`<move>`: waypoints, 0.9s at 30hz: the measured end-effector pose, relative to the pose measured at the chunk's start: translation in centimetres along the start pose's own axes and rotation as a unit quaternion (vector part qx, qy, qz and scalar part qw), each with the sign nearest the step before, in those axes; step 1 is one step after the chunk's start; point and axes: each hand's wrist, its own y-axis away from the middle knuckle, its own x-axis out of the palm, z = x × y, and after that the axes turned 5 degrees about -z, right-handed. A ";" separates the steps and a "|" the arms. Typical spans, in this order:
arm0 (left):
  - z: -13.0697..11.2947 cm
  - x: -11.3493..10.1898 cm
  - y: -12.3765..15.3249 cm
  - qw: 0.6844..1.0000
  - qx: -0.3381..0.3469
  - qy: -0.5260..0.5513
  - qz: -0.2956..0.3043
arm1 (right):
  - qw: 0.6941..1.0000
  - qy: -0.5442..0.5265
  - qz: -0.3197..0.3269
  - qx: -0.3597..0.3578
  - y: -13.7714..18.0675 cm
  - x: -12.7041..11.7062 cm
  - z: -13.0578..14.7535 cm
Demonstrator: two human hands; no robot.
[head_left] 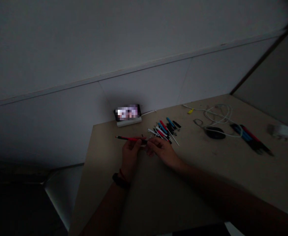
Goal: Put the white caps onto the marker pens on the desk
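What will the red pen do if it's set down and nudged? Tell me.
The red pen looks slim, straight and round-barrelled, so it probably stays stiff, feels light, and may roll on the flat table. Both hands pinch it easily.

We see a black mouse [215, 132] on the table [158, 196]: right of it lie red and blue pens [250, 139], behind it a white cable [219, 114], far left a propped phone [128, 112].
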 end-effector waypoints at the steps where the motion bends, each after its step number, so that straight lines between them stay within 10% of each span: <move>1: 0.0 0.0 0.0 1.000 -0.004 0.008 -0.002 | 1.000 0.002 -0.013 -0.002 0.0 0.0 0.1; 13: 0.2 0.2 -0.1 0.997 -0.044 0.055 -0.038 | 0.924 0.263 -0.191 -0.202 -2.0 -4.0 2.6; 27: 0.5 0.1 -0.1 0.999 -0.024 0.030 -0.019 | 0.826 0.474 -0.112 -0.284 -2.8 -5.4 -0.1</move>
